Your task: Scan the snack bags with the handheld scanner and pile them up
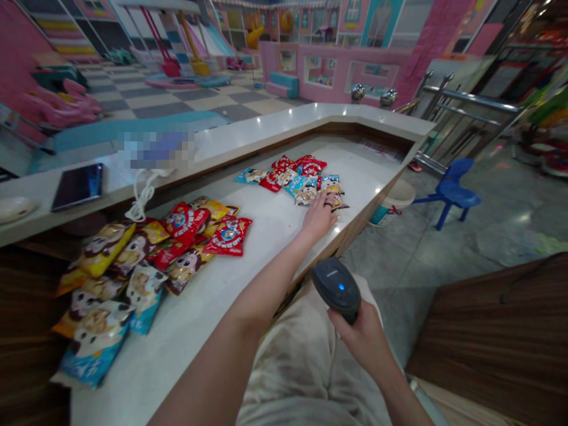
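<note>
Two hands in view: L hand (316, 218) open, fingertips (327, 205) resting on small snack pkts (306, 186) on white counter top (248, 284), pkts lying straight ahead of fingers, in loose row across counter; R hand (355, 340) closed round black barcode scanner (336, 290), back by lap, farther from pkts.

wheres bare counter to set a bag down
The white counter is bare between the near snack packets and the left hand, and beyond the far packets. Both packet heaps are crowded.

Bare left hand (317, 218), bare right hand (357, 338), rumpled, smudged beige lower garment (306, 367).
</note>
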A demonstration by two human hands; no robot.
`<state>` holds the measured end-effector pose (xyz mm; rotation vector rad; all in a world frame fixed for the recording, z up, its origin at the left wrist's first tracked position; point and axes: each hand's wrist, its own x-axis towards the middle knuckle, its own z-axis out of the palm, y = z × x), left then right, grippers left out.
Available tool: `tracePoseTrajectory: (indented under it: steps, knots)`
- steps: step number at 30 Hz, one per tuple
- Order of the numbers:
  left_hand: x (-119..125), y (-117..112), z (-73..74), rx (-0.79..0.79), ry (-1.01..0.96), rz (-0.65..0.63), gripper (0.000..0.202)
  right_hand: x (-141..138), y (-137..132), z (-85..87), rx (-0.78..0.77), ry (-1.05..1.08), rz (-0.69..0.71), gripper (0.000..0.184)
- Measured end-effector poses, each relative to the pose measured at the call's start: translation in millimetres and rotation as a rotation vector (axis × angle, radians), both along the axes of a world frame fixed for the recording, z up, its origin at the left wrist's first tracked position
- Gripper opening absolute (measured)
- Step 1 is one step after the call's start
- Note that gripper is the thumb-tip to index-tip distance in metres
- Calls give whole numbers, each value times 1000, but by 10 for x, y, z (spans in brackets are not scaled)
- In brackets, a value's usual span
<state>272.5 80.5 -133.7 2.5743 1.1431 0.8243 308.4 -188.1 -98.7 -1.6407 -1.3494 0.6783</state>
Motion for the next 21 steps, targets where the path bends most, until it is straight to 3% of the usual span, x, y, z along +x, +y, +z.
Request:
tracePoseTrajectory:
  steps: [3,6,9,13,15,18,21]
  knots:
    - [163,127,-35,-33,9,-41,60,25,-7,-12,0,-3,-23,11]
    - [117,149,-13,-88,-104,-90,52,25,-13,-24,-11,7,-28,13]
    - [-102,62,66,-194,-344,-148,49,9,-22,-37,-29,15,-11,14]
    - [-591,-168,163,-445,-702,-190,42,-33,-15,-32,-3,16,15,14]
    - [-879,-310,168,-641,-914,-134,40,-62,-3,-24,17,17,30,13]
    - [-1296,-537,118,-964,-1198,60,38,-115,9,-30,20,22,53,12]
    - [-1604,-741,46,-1086,-1328,239,31,-184,11,-55,-5,35,63,11]
